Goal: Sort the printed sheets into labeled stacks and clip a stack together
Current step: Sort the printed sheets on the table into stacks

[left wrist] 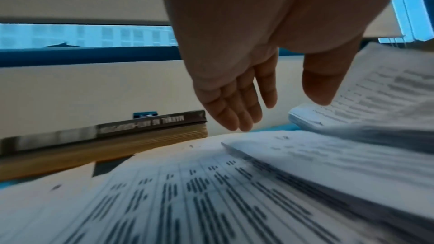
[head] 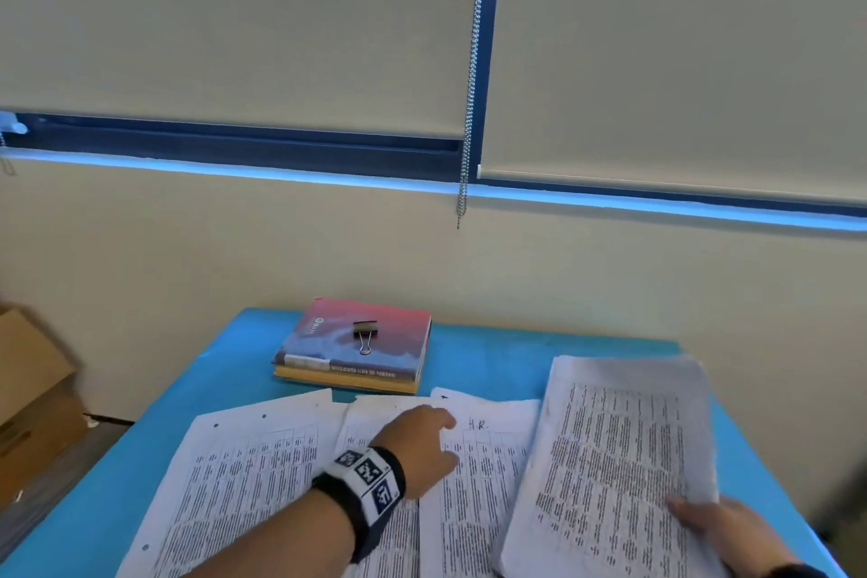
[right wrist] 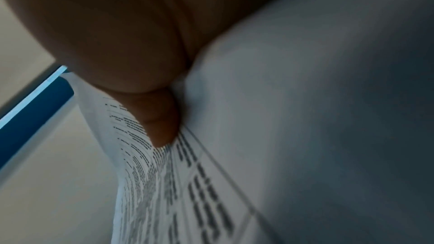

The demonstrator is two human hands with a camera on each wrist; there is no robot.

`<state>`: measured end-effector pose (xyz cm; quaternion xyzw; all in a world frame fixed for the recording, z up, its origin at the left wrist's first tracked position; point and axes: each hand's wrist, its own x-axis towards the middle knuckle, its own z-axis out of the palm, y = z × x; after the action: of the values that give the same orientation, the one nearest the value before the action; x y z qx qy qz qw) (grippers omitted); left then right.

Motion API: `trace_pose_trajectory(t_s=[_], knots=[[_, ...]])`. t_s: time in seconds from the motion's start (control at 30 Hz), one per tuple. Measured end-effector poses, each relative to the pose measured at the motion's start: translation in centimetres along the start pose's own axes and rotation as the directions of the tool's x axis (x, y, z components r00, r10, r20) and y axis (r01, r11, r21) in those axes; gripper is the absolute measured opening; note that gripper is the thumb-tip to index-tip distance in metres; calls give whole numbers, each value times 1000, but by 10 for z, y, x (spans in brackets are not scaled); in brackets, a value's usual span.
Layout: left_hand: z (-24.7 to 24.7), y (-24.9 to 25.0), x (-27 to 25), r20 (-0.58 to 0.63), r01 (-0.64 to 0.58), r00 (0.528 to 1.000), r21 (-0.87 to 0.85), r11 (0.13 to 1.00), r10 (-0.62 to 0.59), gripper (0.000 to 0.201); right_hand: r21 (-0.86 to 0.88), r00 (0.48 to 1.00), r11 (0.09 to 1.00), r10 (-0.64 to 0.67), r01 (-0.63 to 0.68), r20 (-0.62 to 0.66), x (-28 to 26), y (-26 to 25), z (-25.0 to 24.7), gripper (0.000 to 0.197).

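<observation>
Blue covers the table [head: 474, 357], which stands against a cream wall [head: 234, 249] under drawn roller blinds [head: 234, 14]. Printed sheets lie across its near half in two overlapping stacks: a left stack [head: 244, 483] with punched holes along its edge, and a middle stack [head: 483, 474] with "H.R." handwritten near its far edge. To the right, a thick bundle of sheets [head: 614, 460] is lifted at a slant, its far end raised, overlapping the middle stack's right side. The right hand [head: 722, 526] grips this bundle at its near right corner, thumb on top and fingers hidden beneath; the right wrist view shows the thumb [right wrist: 159, 118] pressed against the fanned page edges. The left hand [head: 417, 441] hovers over the middle stack with fingers [left wrist: 234, 108] straight and together, thumb apart, holding nothing. At the table's far side sit two stacked books [head: 356, 347], and a black binder clip [head: 365, 333] lies on the upper cover. Cardboard boxes [head: 33, 390] stand on the floor at far left.
</observation>
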<state>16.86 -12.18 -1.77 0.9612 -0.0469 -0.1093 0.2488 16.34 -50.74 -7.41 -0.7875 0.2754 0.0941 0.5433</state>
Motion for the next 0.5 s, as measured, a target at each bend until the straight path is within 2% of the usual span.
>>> trace_pose_trajectory(t_s=[0.07, 0.1, 0.17, 0.27, 0.4, 0.5], knots=[[5, 10, 21, 49, -11, 999, 135, 991, 4, 63, -71, 1000, 997, -24, 24, 12, -20, -19, 11, 21], [8, 13, 30, 72, -7, 997, 202, 979, -8, 67, -83, 999, 996, -32, 33, 7, -18, -20, 12, 12], [14, 18, 43, 111, 5, 993, 309, 951, -41, 73, -82, 999, 996, -30, 32, 22, -9, -18, 13, 9], [20, 23, 55, 100, 32, 992, 417, 908, -80, 76, -91, 1000, 996, -7, 9, 22, -1, -13, 14, 14], [22, 24, 64, 77, 91, 987, 453, 887, -140, 68, -94, 1000, 995, -13, 14, 1, 13, -2, 14, 22], [24, 18, 65, 94, 119, 978, 472, 873, -184, 75, -95, 1000, 995, -12, 13, 5, 13, -3, 14, 18]])
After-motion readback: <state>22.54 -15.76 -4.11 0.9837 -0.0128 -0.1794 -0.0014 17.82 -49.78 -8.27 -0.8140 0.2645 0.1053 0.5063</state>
